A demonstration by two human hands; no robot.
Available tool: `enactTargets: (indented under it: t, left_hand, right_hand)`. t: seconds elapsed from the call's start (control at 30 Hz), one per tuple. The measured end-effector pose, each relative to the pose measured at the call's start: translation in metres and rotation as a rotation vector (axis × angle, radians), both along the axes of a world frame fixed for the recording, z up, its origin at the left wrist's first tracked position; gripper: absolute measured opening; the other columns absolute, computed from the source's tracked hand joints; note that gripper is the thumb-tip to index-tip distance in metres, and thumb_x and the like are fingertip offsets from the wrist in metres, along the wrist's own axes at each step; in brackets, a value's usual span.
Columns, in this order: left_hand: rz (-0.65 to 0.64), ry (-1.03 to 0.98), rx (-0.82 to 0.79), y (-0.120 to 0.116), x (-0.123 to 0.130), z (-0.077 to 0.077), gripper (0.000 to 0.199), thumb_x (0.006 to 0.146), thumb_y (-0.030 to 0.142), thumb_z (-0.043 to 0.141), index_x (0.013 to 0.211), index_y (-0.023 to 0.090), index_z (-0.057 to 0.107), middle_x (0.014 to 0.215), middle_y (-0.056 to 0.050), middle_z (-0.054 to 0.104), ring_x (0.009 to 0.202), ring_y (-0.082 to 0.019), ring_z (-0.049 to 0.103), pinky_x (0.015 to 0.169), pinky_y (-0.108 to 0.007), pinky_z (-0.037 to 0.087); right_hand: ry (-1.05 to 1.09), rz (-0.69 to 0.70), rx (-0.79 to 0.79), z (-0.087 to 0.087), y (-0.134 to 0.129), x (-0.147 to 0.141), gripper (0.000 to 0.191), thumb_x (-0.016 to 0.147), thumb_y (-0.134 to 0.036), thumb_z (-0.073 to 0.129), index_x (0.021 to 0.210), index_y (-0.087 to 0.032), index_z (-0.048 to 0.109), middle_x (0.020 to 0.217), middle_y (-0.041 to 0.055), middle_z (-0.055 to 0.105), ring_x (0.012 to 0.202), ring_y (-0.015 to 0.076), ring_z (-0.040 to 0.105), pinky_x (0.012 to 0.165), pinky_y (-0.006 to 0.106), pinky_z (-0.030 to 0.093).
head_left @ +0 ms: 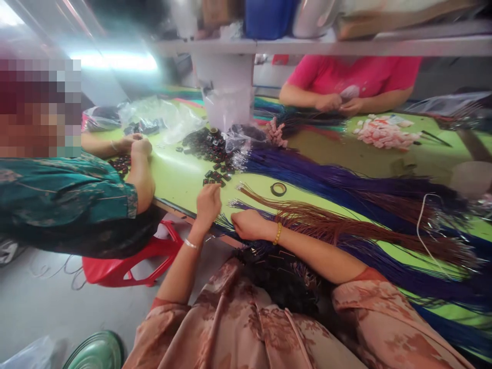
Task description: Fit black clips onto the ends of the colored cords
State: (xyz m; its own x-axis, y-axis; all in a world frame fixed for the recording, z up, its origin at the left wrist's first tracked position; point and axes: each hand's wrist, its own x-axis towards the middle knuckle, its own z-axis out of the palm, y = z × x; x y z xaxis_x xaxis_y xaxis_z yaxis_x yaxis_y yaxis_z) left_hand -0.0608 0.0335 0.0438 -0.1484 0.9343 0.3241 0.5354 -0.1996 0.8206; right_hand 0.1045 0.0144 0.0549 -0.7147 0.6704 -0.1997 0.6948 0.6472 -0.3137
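Near the yellow-green table's [175,171] front edge, the left hand [208,206] is held beside small black plastic blocks [214,177], the right hand [249,224] by thin dark-blue wires [372,259]; fingers are curled, contents cannot be told.

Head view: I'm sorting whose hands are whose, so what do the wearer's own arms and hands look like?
The bare left hand has a pale silvery bangle at the wrist; the bare right hand, a yellow beaded bracelet. The sleeves are dusty pink with a brownish pattern and rust-red edges.
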Motion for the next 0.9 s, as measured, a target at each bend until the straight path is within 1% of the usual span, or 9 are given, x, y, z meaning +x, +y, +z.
enactTargets:
  t: [0.1,0.2,0.37,0.5,0.6,0.67,0.77,0.83,0.9]
  left_hand:
    - [0.1,0.257,-0.121,0.043,-0.028,-0.017,0.022,0.085,0.018,0.05,0.096,0.018,0.069,0.099,-0.013,0.06,0.095,-0.027,0.056,0.09,-0.037,0.039]
    - [0.143,0.413,-0.174,0.062,-0.035,-0.028,0.021,0.087,0.025,0.049,0.093,0.016,0.067,0.097,-0.014,0.057,0.09,-0.026,0.056,0.085,-0.038,0.039]
    - [0.15,0.487,-0.211,0.063,-0.033,-0.031,0.016,0.081,0.02,0.055,0.094,0.016,0.063,0.093,-0.012,0.058,0.085,-0.025,0.055,0.08,-0.037,0.038]
    - [0.119,0.431,-0.228,0.055,-0.039,-0.029,0.026,0.075,0.015,0.058,0.101,0.017,0.061,0.084,-0.008,0.059,0.082,-0.024,0.053,0.078,-0.036,0.039]
    - [0.133,0.231,-0.177,0.044,-0.042,-0.026,0.034,0.073,0.013,0.06,0.106,0.019,0.063,0.085,-0.006,0.058,0.08,-0.021,0.053,0.078,-0.034,0.04]
    - [0.113,-0.016,-0.175,0.033,-0.04,-0.022,0.033,0.07,0.016,0.064,0.103,0.019,0.066,0.082,-0.004,0.058,0.075,-0.017,0.053,0.075,-0.031,0.042]
    - [0.002,-0.484,-0.274,0.013,-0.028,-0.015,0.035,0.065,0.02,0.071,0.099,0.017,0.067,0.079,-0.001,0.059,0.067,-0.011,0.053,0.067,-0.025,0.044]
    - [-0.078,-0.765,-0.354,0.0,-0.018,-0.01,0.038,0.063,0.02,0.075,0.099,0.017,0.066,0.082,-0.001,0.062,0.07,-0.01,0.057,0.066,-0.022,0.046]
    - [-0.138,-0.974,-0.419,-0.011,-0.009,-0.007,0.036,0.064,0.02,0.076,0.098,0.016,0.066,0.087,-0.004,0.065,0.076,-0.011,0.061,0.066,-0.02,0.048]
  right_hand:
    - [-0.05,0.034,0.032,0.001,-0.002,-0.001,0.024,0.085,-0.021,0.046,0.097,-0.011,0.064,0.091,0.0179,0.07,0.081,0.0265,0.067,0.067,0.03,0.045]
    - [0.018,-0.005,0.017,-0.001,0.001,0.002,0.02,0.084,-0.022,0.048,0.091,-0.012,0.064,0.087,0.0156,0.07,0.077,0.0237,0.066,0.064,0.028,0.041]
    - [0.408,-0.186,-0.153,-0.013,0.012,0.008,0.011,0.075,-0.015,0.052,0.08,-0.015,0.062,0.074,0.0032,0.066,0.065,0.0124,0.056,0.06,0.022,0.036]
    - [0.725,-0.339,-0.304,-0.02,0.02,0.004,0.007,0.073,-0.017,0.053,0.076,-0.015,0.059,0.066,-0.002,0.059,0.058,0.0086,0.048,0.057,0.02,0.036]
    - [0.893,-0.403,-0.387,-0.019,0.024,0.001,0.01,0.076,-0.025,0.055,0.076,-0.015,0.057,0.064,-0.0031,0.055,0.055,0.0082,0.044,0.055,0.02,0.036]
    - [0.965,-0.411,-0.397,-0.015,0.025,0.0,0.016,0.078,-0.031,0.056,0.077,-0.016,0.058,0.063,-0.0031,0.054,0.055,0.0086,0.042,0.053,0.021,0.034]
    - [1.049,-0.393,-0.371,-0.01,0.023,0.0,0.021,0.08,-0.036,0.056,0.077,-0.016,0.059,0.064,-0.0024,0.054,0.056,0.0093,0.041,0.055,0.022,0.034]
    - [1.079,-0.382,-0.346,-0.008,0.022,0.001,0.021,0.081,-0.036,0.055,0.076,-0.016,0.059,0.064,-0.0023,0.053,0.057,0.0095,0.041,0.056,0.023,0.035]
    - [1.065,-0.373,-0.319,-0.007,0.02,0.002,0.021,0.081,-0.035,0.054,0.074,-0.016,0.06,0.063,-0.0027,0.052,0.057,0.0095,0.041,0.056,0.023,0.034]
